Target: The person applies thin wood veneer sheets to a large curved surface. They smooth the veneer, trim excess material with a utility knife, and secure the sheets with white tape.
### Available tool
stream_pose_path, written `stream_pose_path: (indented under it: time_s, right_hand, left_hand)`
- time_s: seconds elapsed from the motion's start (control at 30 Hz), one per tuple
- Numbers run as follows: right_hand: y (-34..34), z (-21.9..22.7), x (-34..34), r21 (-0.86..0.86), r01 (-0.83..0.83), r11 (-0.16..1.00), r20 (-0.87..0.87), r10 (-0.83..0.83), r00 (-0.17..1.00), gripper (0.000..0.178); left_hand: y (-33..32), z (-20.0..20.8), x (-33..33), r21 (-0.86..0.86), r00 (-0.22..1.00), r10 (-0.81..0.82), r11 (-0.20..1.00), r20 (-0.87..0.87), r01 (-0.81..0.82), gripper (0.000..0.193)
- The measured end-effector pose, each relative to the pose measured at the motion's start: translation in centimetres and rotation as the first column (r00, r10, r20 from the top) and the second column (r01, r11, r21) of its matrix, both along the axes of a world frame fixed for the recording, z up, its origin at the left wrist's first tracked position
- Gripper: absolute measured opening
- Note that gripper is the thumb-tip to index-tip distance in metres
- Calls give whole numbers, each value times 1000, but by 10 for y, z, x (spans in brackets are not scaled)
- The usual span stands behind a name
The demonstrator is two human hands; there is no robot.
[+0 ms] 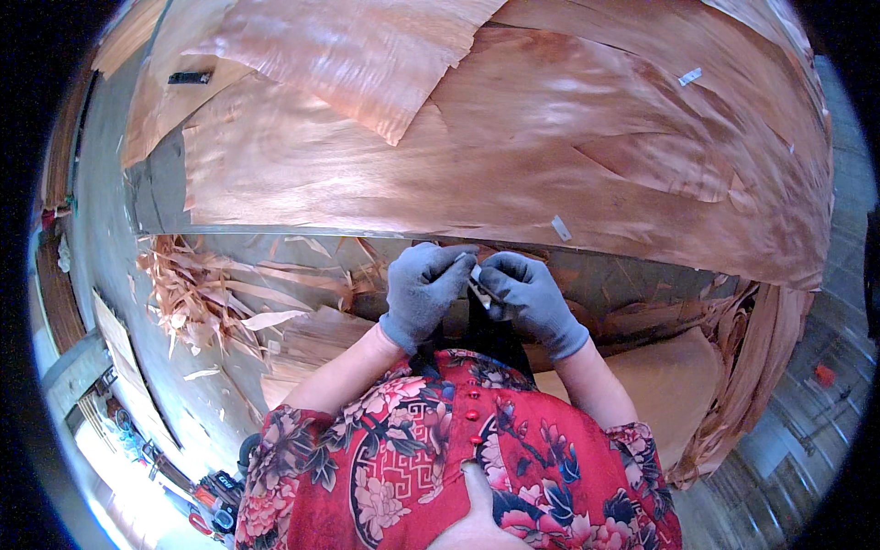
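Beside veneer sheets (385, 183), 2 gloved hands (420, 293) (536, 301) together, fingers (513, 266) pinching small pale piece (476, 274)

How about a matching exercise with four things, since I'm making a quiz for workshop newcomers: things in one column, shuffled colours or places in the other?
Things
1. left hand
2. floral shirt
3. tangled veneer strips
4. broad veneer sheets

Colours or places
A. spread over the table, beyond the hands
B. covered by a grey glove
C. red, with flowers
D. heaped left of the person, below the table's near edge

Pairs
1-B
2-C
3-D
4-A
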State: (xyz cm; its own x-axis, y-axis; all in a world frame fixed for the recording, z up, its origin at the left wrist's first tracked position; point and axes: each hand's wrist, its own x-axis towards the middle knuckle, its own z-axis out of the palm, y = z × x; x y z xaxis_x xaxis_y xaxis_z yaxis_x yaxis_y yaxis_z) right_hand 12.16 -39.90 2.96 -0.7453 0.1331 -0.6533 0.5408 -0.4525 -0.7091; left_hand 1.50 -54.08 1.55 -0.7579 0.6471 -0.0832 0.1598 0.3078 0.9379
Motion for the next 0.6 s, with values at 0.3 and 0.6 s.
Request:
stream_pose_path:
  time_s: [0.3,0.6]
  right_hand:
    - [21,-34,-14,454,5,891,106,-60,993,23]
    - [14,-47,-8,745,-57,664,60,18,998,20]
  left_hand:
    - [25,5,-31,245,961,130,967,-244,-68,61]
    - [96,-72,-32,-188,536,-215,976,-816,105,67]
